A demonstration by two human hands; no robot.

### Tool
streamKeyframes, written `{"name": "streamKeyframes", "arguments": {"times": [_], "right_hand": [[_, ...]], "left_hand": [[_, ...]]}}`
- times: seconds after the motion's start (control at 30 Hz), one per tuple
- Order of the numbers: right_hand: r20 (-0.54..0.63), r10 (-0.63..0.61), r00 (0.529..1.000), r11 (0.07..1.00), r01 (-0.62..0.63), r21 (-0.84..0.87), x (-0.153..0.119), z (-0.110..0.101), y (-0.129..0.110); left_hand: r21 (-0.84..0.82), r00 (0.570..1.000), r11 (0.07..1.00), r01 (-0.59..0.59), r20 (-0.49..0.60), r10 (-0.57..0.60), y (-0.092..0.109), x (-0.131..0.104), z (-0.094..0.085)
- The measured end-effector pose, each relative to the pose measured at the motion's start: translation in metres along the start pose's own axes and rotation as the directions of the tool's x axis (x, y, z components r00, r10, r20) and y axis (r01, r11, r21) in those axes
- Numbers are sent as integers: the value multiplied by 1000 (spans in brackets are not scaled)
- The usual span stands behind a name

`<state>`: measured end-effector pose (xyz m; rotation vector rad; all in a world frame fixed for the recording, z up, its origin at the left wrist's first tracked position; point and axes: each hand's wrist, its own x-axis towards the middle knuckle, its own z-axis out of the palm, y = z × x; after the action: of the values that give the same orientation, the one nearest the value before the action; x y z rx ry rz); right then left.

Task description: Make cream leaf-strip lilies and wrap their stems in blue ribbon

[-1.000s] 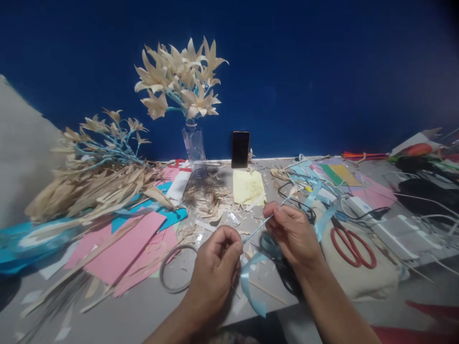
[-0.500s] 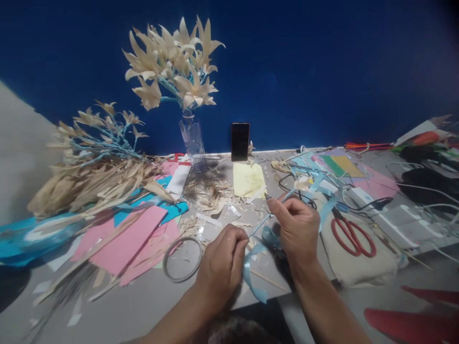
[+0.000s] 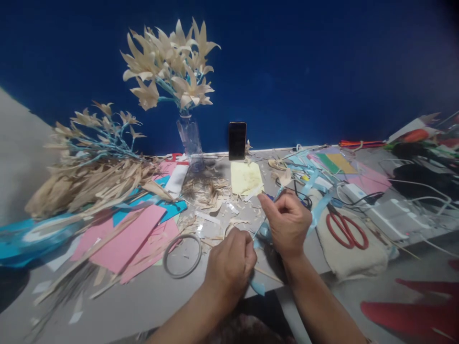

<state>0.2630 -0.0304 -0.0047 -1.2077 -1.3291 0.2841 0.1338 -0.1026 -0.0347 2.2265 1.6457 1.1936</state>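
My left hand (image 3: 231,260) is closed in a pinch around the lower part of a thin stem (image 3: 258,230) wrapped in light blue ribbon. Further up and to the right, my right hand (image 3: 289,222) is closed on the same stem, its thumb pointing up and left. A loose end of light blue ribbon (image 3: 258,288) hangs beneath my left hand. Just above my right hand shows a beige petal-like piece (image 3: 285,177); I cannot tell if it joins the stem. Fingers hide most of the stem.
Beige flowers stand in a clear plastic bottle (image 3: 190,138). Left lie dried husks (image 3: 93,181), pink paper (image 3: 132,234) and a grey ring (image 3: 182,276). A phone (image 3: 237,141) leans against the wall. Red-handled scissors (image 3: 346,231) rest on a folded cloth (image 3: 344,265), near white power strips (image 3: 390,215).
My hands have drawn closer together, the left moving right and slightly down, so less stem shows between them. Less of the hanging ribbon is visible. The view has shifted slightly.
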Motion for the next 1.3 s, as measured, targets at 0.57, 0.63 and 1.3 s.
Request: {"name": "streamKeyframes", "arguments": {"times": [0.57, 0.63, 1.3], "right_hand": [[566, 99, 819, 835, -377, 400, -40, -26, 5], [513, 150, 845, 868, -360, 341, -43, -27, 1], [509, 199, 837, 815, -430, 389, -77, -41, -12]], "left_hand": [[-713, 772, 330, 619, 474, -424, 6, -8, -20], [-628, 857, 589, 508, 299, -421, 7, -13, -22], [-730, 792, 331, 598, 475, -384, 6, -37, -37]]}}
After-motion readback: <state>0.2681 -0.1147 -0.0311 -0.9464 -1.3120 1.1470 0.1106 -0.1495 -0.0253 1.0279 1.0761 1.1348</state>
